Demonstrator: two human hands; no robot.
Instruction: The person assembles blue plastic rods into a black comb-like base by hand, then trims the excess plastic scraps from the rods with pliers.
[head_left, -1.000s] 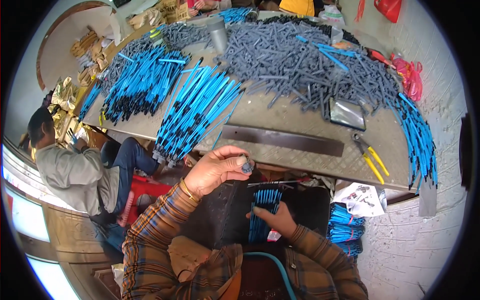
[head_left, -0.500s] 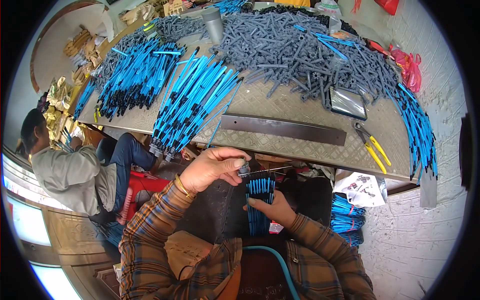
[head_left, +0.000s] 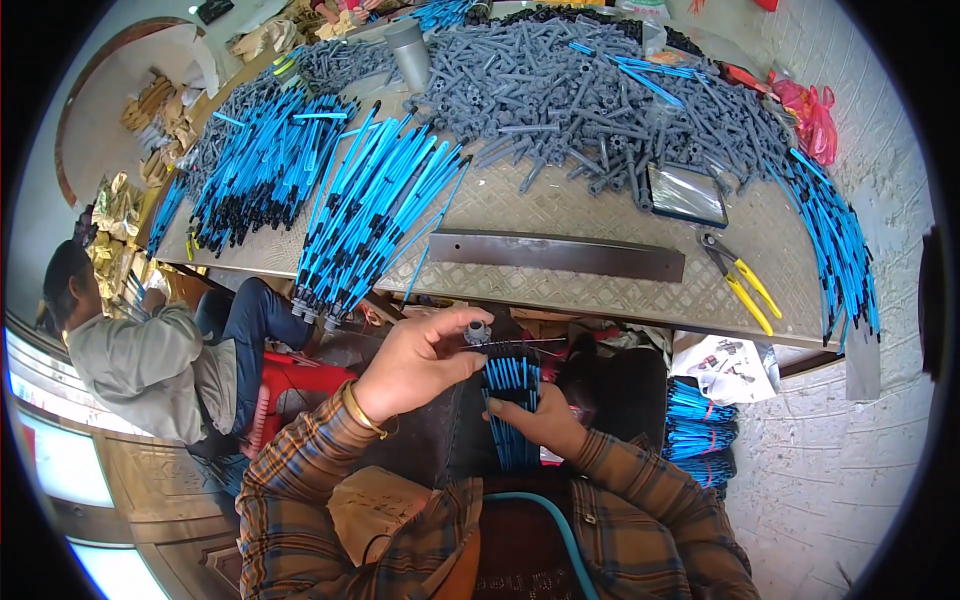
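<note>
Above my lap, my left hand is closed with thumb and fingers around a short grey plastic fitting, its open round end facing up. A thin dark rod, perhaps a twisted wire, runs sideways from those fingers; whether they grip it as well is hard to see. My right hand wraps round an upright bundle of thin blue rods with dark parts, thumb across its front. The tops of the rods stand just below the fitting. Their lower ends fade into shadow.
On the table are a heap of grey plastic fittings, blue rod piles, a flat metal bar and yellow-handled pliers. Banded blue bundles lie at right. Another person sits at left by a red stool.
My left hand has turned, bringing its back more into view and the fitting's open end upward. My right hand still holds the bundle. The whole view has shifted slightly.
</note>
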